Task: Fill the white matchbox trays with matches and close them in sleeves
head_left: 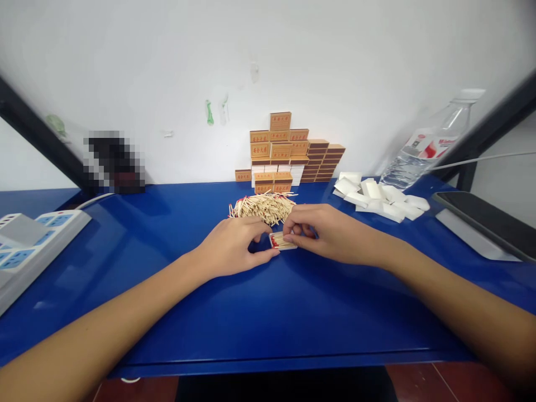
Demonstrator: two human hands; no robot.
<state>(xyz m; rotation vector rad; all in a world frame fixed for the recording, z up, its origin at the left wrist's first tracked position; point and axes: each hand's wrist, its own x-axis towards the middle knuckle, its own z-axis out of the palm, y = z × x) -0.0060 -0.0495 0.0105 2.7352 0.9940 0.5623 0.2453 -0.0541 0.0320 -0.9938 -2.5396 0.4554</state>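
A small white matchbox tray (287,248) lies on the blue table, with matches (280,240) inside, their red heads toward the left. My left hand (237,245) grips the tray's left end, index finger at the far corner and thumb at the near one. Over the tray's right part, my right hand (320,231) has its fingertips pinched down on the matches, hiding that end. Just behind the tray is a heap of loose matches (266,207), mostly red-tipped on the left.
Stacked matchboxes (280,151) stand against the wall behind the heap. White empty trays (379,198) lie scattered at the right, before a plastic bottle (431,145). A phone (489,220) rests at far right. On the left are a power strip (37,245) and a pixelated dark object (114,162).
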